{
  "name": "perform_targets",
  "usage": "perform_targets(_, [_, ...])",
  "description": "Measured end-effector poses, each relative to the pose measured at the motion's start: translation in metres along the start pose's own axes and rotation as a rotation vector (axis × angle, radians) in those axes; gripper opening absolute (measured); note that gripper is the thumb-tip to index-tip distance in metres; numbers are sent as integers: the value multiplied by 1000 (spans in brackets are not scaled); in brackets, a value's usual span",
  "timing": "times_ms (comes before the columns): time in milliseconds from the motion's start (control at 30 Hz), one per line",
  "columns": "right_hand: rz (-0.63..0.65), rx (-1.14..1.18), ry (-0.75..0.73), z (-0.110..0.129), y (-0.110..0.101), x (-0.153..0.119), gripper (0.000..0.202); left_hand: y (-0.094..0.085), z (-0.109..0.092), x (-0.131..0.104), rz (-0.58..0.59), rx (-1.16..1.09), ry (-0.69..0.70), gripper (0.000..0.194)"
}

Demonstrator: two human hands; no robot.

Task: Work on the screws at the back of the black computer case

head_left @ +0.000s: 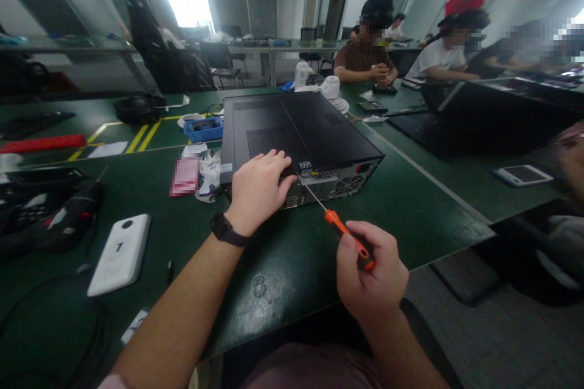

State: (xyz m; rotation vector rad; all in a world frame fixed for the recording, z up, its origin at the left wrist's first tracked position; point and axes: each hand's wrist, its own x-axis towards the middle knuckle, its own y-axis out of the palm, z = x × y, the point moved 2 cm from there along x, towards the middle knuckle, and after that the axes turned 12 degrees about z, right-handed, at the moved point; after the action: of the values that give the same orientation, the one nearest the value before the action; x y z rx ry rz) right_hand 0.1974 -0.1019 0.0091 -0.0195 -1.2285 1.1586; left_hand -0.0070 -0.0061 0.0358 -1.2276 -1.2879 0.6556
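A black desktop computer case (319,121) lies on its side on the green table, its rear panel with fan grille and ports facing me. My left hand (262,181) rests on the near edge of the case, fingers lying flat on top and thumb apart at the rear edge. My right hand (376,270) is closed round the orange and black handle of a screwdriver (335,219). Its thin shaft points up and left to the rear edge, beside my left thumb. Whether the tip sits in a screw is too small to tell.
Left of the case are a blue tray (204,130), a pink packet (185,175) and a white glove (210,176). A white phone-like device (121,255) lies nearer, beside a black power tool (64,213). A smartphone (523,175) lies right; people sit beyond.
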Motion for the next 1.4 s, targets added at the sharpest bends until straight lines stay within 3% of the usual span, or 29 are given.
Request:
perform_targets(300, [3, 6, 15, 0, 0, 2, 20, -2, -1, 0, 1, 9, 0, 29])
perform_targets(567, [16, -39, 61, 0, -2, 3, 11, -1, -1, 0, -5, 1, 3, 29])
perform_targets(767, [21, 28, 12, 1, -2, 2, 19, 0, 0, 0, -1, 3, 2, 30])
perform_targets(967, [19, -21, 21, -1, -2, 3, 11, -1, -1, 0, 2, 0, -3, 28])
perform_targets(1267, [9, 22, -30, 1, -3, 6, 17, 0, 0, 0, -3, -1, 2, 29])
perform_targets(1400, [16, 22, 15, 0, -2, 4, 13, -2, -2, 0, 7, -5, -8, 29])
